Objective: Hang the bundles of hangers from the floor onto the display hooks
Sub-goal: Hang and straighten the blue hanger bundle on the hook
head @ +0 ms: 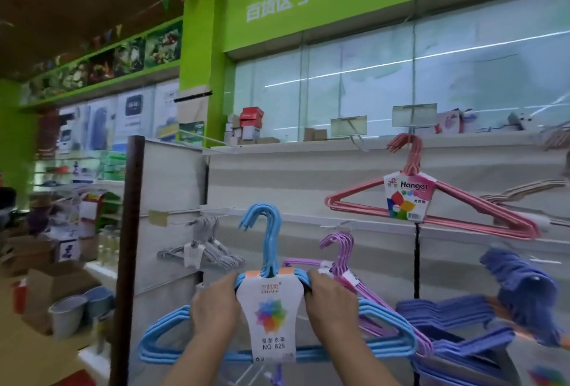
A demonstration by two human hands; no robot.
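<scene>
Against the grey slatted display wall, the largest thing in view, several bundles already hang: a pink bundle up on the right, a purple bundle lower down, dark blue bundles to the right of that, and a grey bundle on the left. A brown post stands at the wall's left edge, with buckets on the floor beyond it.

In front of the wall, the light blue bundle is held up in the air at chest height, its hooks pointing left and not yet over anything. A white label card wraps its neck. The left hand grips the bundle's left shoulder beside the card, fingers curled round the bars; the right hand grips the right shoulder the same way. Each grip is closed firmly on the hangers.

The step in hand looks like carrying this bundle to a hook. Next, the hooks likely need lifting and sliding over a free display prong; I cannot tell which prong is meant.
</scene>
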